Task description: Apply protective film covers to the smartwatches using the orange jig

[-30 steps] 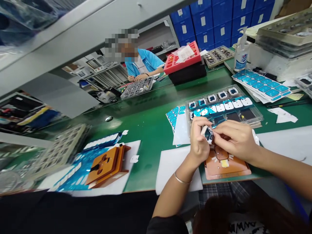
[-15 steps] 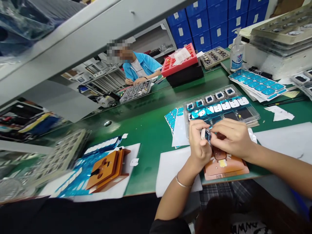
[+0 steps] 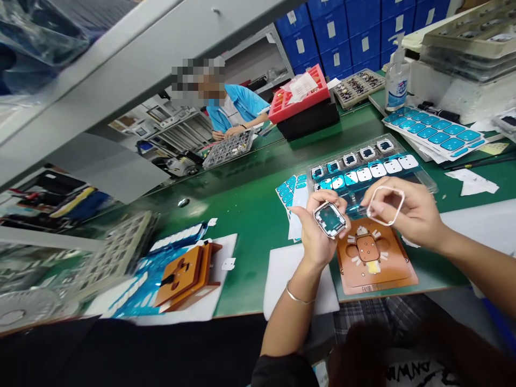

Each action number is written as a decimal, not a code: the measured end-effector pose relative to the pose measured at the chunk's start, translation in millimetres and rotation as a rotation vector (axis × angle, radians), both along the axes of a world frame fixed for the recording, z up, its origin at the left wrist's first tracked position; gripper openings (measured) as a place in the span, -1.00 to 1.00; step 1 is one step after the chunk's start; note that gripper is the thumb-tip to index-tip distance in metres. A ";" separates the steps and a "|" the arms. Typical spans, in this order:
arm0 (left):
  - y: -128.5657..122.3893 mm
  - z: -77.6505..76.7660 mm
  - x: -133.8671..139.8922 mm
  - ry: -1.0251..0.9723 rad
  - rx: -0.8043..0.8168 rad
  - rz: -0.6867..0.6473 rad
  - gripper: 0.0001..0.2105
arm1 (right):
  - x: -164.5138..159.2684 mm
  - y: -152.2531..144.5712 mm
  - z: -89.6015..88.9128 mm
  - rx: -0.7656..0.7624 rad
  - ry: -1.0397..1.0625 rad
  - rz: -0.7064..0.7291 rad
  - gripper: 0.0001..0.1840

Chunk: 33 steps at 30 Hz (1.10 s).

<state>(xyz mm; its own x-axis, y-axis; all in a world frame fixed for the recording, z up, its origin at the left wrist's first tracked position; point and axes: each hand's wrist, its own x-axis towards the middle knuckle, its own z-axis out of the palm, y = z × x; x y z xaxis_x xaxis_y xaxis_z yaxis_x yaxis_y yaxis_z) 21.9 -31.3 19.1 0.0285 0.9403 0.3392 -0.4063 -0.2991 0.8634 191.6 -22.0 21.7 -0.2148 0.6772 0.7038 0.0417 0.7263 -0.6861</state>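
Note:
My left hand is closed around a smartwatch case with a dark, square inside face turned up toward me. In my right hand is a thin white square frame, pinched at its edge and apart from the case. Below both hands lies an orange-brown fixture plate with a rounded central recess and pale tape strips around it. Just beyond them, a clear plastic tray holds several small watch parts and a blue sheet of white labels.
A second orange fixture sits on white foam at the left. Sheets of blue stickers and a sanitizer bottle are at the back right. A red tray rests on a black box. Across the bench a person in blue works.
My hands have moved apart. The white frame has come away from the watch case into my right hand, and my left hand has turned the case face up.

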 end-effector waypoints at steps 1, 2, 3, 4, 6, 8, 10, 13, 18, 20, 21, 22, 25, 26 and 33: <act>-1.3 0.6 0.3 -0.003 -0.006 -0.020 -0.37 | -1.6 -1.2 -0.8 -0.019 -0.040 0.000 -0.84; -2.6 1.1 0.6 -0.010 -0.011 -0.040 -0.37 | -3.2 -2.2 -2.0 -0.039 -0.052 0.001 -0.84; -3.7 1.3 1.0 -0.018 -0.015 -0.061 -0.38 | -4.9 -2.9 -3.4 -0.061 -0.042 0.003 -0.85; -4.7 1.6 1.5 -0.026 -0.020 -0.084 -0.38 | -6.3 -3.4 -4.9 -0.079 -0.017 0.002 -0.84; -6.6 1.8 2.2 -0.034 -0.028 -0.123 -0.38 | -8.0 -3.9 -6.8 -0.095 0.035 -0.008 -0.83; -8.4 1.2 2.5 -0.027 -0.033 -0.153 -0.38 | -7.9 -4.7 -6.4 -0.038 0.064 -0.038 -0.83; -9.8 -0.6 2.1 0.006 -0.042 -0.175 -0.36 | -6.7 -6.7 -4.3 0.116 0.021 -0.096 -0.85; -11.0 -4.8 0.7 0.128 -0.016 -0.143 -0.33 | -6.0 -11.8 -1.5 0.396 -0.165 -0.183 -0.80; -12.8 -9.2 0.8 0.312 0.072 -0.082 -0.29 | -14.1 -19.9 -3.7 0.518 -0.227 -0.224 -0.80; -14.9 -9.8 2.4 0.322 0.098 -0.108 -0.32 | -18.0 -22.1 -5.2 0.477 -0.183 -0.237 -0.80; -16.3 -10.0 3.4 0.323 0.103 -0.117 -0.34 | -19.4 -23.0 -5.9 0.457 -0.164 -0.245 -0.79; -17.7 -10.3 4.5 0.323 0.102 -0.123 -0.35 | -20.5 -23.8 -6.4 0.445 -0.147 -0.249 -0.78; -21.5 -10.7 7.6 0.320 0.071 -0.129 -0.35 | -21.4 -25.5 -7.9 0.443 -0.113 -0.252 -0.75; -22.3 -10.7 8.5 0.311 0.060 -0.132 -0.35 | -21.1 -25.8 -8.3 0.448 -0.109 -0.249 -0.74; -22.4 -10.7 9.9 0.247 0.012 -0.175 -0.36 | -20.1 -25.4 -8.8 0.465 -0.157 -0.220 -0.76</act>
